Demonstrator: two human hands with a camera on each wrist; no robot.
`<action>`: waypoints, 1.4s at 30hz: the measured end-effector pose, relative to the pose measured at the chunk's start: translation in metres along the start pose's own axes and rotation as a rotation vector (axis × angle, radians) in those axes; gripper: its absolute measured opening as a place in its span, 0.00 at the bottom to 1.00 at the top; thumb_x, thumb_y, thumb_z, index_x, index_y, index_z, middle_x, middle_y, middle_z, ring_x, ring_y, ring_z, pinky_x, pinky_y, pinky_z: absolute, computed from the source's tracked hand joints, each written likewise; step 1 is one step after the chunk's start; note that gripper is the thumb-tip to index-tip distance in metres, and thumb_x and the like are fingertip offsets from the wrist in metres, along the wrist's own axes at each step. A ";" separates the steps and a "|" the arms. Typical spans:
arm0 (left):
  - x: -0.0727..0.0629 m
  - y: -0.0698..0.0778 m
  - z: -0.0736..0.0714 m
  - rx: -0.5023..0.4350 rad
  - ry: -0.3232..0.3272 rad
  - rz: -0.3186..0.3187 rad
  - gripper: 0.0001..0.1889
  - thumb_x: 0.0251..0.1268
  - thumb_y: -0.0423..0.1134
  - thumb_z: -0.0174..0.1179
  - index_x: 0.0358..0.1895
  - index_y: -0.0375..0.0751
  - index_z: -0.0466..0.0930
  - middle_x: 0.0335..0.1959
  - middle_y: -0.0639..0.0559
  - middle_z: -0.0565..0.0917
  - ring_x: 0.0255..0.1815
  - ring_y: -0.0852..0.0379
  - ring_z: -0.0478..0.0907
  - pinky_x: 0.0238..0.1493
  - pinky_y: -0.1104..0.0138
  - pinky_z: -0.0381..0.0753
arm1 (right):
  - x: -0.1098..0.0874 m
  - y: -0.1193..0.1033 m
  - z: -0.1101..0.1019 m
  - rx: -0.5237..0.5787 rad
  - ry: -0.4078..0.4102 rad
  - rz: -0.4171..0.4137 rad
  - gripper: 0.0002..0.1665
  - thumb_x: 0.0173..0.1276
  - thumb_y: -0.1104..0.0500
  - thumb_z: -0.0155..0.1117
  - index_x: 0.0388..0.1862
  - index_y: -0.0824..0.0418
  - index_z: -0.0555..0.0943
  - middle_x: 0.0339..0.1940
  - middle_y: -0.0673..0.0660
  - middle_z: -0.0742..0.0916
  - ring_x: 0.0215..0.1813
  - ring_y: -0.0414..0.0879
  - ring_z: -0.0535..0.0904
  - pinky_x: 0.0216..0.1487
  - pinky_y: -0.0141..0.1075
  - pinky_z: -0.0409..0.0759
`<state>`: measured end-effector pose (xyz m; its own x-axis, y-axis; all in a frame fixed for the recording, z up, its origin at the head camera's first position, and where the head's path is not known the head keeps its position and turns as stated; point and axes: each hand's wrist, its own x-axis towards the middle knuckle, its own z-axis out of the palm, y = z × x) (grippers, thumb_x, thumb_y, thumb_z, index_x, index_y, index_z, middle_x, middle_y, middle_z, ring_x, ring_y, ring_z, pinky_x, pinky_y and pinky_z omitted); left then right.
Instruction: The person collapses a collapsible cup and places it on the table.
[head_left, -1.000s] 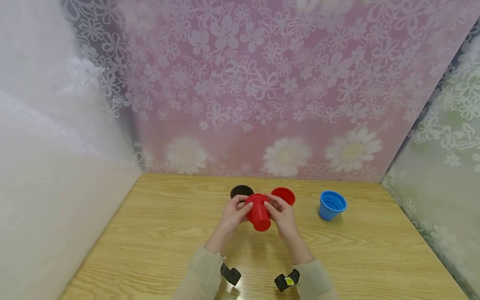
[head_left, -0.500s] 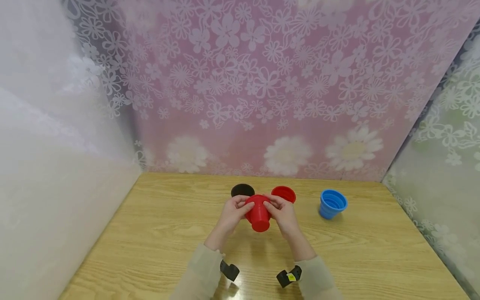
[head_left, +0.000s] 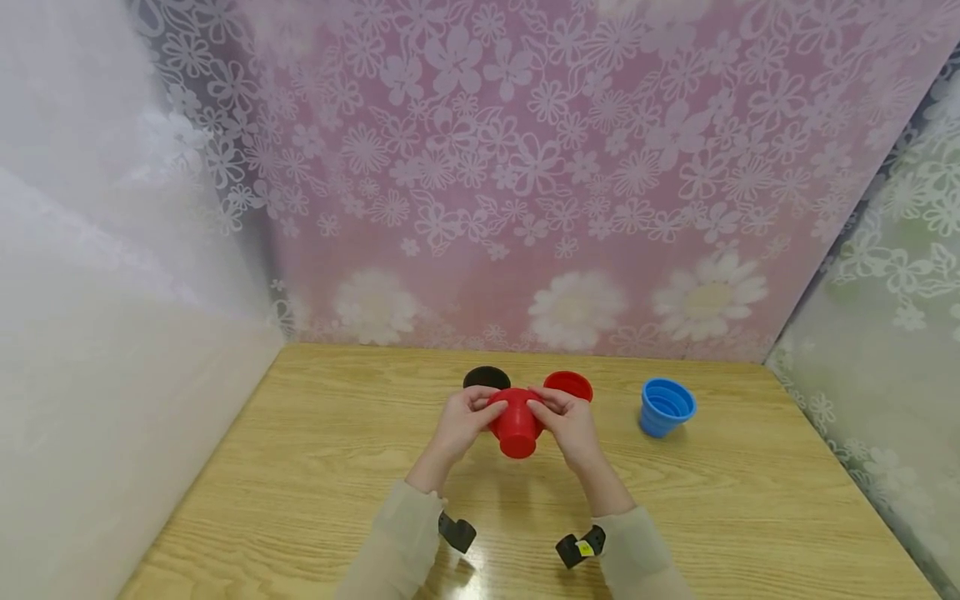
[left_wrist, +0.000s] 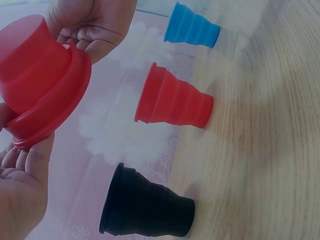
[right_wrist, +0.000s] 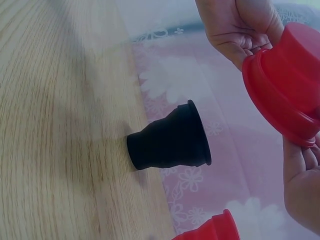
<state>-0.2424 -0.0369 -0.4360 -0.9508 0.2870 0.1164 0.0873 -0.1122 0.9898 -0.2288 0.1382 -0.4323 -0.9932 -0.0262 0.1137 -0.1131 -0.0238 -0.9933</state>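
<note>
A red collapsible cup (head_left: 517, 421) is held up above the table between both hands, its base tipped toward me. My left hand (head_left: 459, 419) grips its left side near the rim, thumb on the outer wall. On the opposite side my right hand (head_left: 567, 425) holds it the same way. The wrist views show the wall (left_wrist: 35, 65) partly folded into the wide rim (right_wrist: 272, 107). Behind the hands stand a black collapsible cup (head_left: 486, 377) and a second red collapsible cup (head_left: 568, 384), both upright and partly covered in the head view.
A blue collapsible cup (head_left: 667, 407) stands upright on the right part of the wooden table (head_left: 315, 475). Flowered curtains (head_left: 517, 208) close off the back and sides. Black wrist cameras (head_left: 456, 532) hang below both sleeves.
The held red cup looks shorter, its base drawn nearer the rim. Both hands keep their grip at nearly the same place. The other cups stay where they stood.
</note>
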 end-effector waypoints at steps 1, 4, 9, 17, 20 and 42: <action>0.000 0.001 0.000 0.002 -0.001 0.000 0.17 0.57 0.33 0.58 0.47 0.24 0.72 0.39 0.36 0.80 0.32 0.53 0.79 0.38 0.57 0.78 | 0.000 0.000 0.000 0.000 0.004 -0.004 0.20 0.58 0.65 0.61 0.50 0.72 0.75 0.41 0.67 0.82 0.33 0.44 0.81 0.36 0.34 0.79; -0.001 0.004 0.000 0.014 -0.004 0.007 0.16 0.58 0.31 0.57 0.47 0.23 0.72 0.39 0.35 0.79 0.31 0.54 0.79 0.38 0.56 0.78 | 0.000 0.000 0.000 -0.005 0.007 -0.019 0.20 0.58 0.64 0.62 0.49 0.72 0.75 0.40 0.66 0.82 0.33 0.44 0.81 0.35 0.34 0.79; -0.009 0.019 0.003 0.055 0.002 0.029 0.14 0.58 0.29 0.56 0.46 0.22 0.72 0.38 0.34 0.79 0.30 0.56 0.79 0.37 0.59 0.79 | -0.001 0.000 0.000 -0.032 0.002 -0.045 0.21 0.58 0.63 0.62 0.49 0.73 0.75 0.39 0.66 0.82 0.33 0.44 0.80 0.36 0.34 0.79; -0.014 0.026 0.004 0.105 0.022 0.042 0.14 0.58 0.30 0.56 0.44 0.22 0.73 0.37 0.35 0.80 0.30 0.55 0.79 0.35 0.64 0.79 | -0.001 0.001 0.001 -0.054 -0.008 -0.059 0.21 0.57 0.64 0.63 0.48 0.73 0.75 0.40 0.66 0.82 0.35 0.45 0.81 0.36 0.35 0.79; -0.014 0.026 0.004 0.124 0.032 0.047 0.13 0.58 0.30 0.57 0.43 0.22 0.73 0.36 0.35 0.80 0.29 0.55 0.79 0.34 0.64 0.79 | 0.000 0.001 0.001 -0.060 -0.009 -0.067 0.20 0.57 0.64 0.63 0.48 0.74 0.76 0.39 0.67 0.82 0.35 0.45 0.81 0.36 0.35 0.79; -0.015 0.025 0.007 0.292 0.088 0.139 0.09 0.56 0.27 0.57 0.39 0.23 0.76 0.32 0.35 0.80 0.29 0.48 0.78 0.30 0.67 0.79 | -0.007 -0.010 0.011 -0.202 0.031 -0.089 0.17 0.57 0.67 0.62 0.45 0.74 0.77 0.39 0.68 0.82 0.37 0.51 0.81 0.35 0.34 0.79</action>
<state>-0.2240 -0.0376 -0.4124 -0.9446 0.2036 0.2574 0.2878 0.1367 0.9479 -0.2203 0.1277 -0.4230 -0.9790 -0.0022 0.2038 -0.2010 0.1762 -0.9636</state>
